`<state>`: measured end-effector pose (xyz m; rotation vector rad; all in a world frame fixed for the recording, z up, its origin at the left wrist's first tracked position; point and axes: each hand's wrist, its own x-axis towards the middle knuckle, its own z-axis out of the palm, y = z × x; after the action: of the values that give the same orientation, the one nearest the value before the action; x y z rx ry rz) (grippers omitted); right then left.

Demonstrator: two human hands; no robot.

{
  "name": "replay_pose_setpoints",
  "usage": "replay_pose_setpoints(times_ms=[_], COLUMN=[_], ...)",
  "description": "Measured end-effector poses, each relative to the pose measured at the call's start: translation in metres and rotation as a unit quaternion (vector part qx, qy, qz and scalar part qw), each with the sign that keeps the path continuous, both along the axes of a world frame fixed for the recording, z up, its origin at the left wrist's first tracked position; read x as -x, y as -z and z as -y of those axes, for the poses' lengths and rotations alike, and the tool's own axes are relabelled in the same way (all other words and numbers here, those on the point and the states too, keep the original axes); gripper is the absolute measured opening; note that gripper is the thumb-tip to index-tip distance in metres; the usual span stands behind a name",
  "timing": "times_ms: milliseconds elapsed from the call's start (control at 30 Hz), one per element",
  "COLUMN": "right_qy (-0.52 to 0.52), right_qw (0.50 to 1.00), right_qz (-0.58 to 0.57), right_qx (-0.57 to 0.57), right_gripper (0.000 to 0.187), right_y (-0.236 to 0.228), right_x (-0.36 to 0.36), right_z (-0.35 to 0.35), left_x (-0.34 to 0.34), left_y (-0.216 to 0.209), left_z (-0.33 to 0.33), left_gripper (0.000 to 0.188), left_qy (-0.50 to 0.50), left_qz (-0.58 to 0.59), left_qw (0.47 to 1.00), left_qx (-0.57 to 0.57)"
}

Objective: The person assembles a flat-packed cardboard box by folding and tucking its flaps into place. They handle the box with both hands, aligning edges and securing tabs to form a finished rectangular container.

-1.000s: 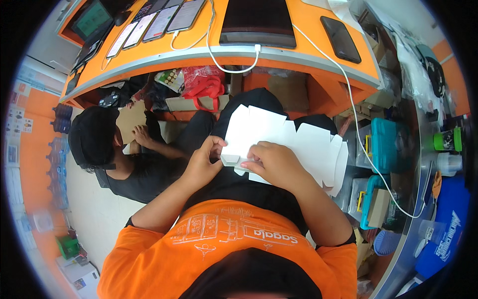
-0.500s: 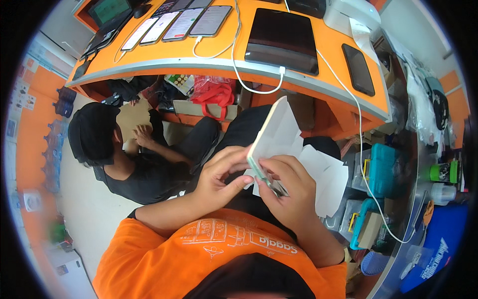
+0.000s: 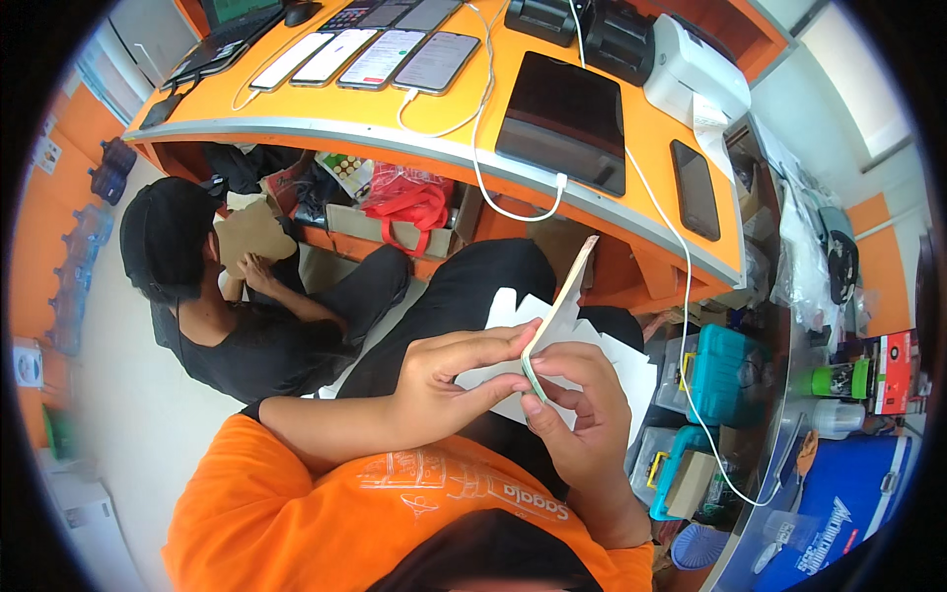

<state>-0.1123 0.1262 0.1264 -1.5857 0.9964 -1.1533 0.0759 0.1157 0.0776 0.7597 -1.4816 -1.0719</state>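
Note:
Over my lap, my left hand [image 3: 456, 367] pinches the left side of a thin flat slab [image 3: 560, 298]. The slab stands nearly edge-on to me, with a pale tan rim and a greenish lower corner; its exact kind is unclear. My right hand [image 3: 584, 407] has its curled fingers against the slab's right side and lower end. The palm side of that grip is partly hidden. Behind and below the hands, folded white paper [image 3: 623, 367] lies on my dark trousers [image 3: 464, 281].
The orange desk [image 3: 390, 113] ahead bears several phones [image 3: 437, 61], a cabled tablet [image 3: 562, 123], a lone dark phone [image 3: 695, 187] and a white printer [image 3: 691, 74]. A white cable [image 3: 681, 296] hangs off its edge. A person [image 3: 232, 306] sits low at left; teal toolboxes [image 3: 725, 370] stand right.
The slab and both hands have shifted slightly right and down in view, and the slab is turned more edge-on. The person at left has moved the brown cardboard a little.

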Motion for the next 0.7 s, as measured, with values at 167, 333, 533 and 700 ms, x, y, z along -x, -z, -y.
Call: replay_pose_setpoints(times_ms=[167,333,533,700], right_qy=[-0.033,-0.102,-0.078,0.089], right_qw=[0.997,0.993,0.988,0.99], right_qz=[-0.048,-0.05,0.065,0.029], right_qx=[0.052,0.006,-0.12,-0.103], right_gripper=[0.027,0.016,0.025,0.053], right_y=[0.003,0.009,0.023,0.038], right_x=[0.007,0.019,0.011,-0.004], right_z=[0.01,0.027,0.037,0.036], left_x=[0.002,0.002,0.005,0.012], left_y=[0.006,0.009,0.016,0.027], left_z=[-0.001,-0.002,0.001,0.002], left_gripper=[0.038,0.026,0.016,0.013], left_qy=[-0.008,0.012,-0.006,-0.041], left_qz=[-0.058,-0.077,-0.075,-0.155], left_qw=[0.998,0.996,0.996,0.981], left_qx=[0.0,-0.038,-0.051,-0.106])
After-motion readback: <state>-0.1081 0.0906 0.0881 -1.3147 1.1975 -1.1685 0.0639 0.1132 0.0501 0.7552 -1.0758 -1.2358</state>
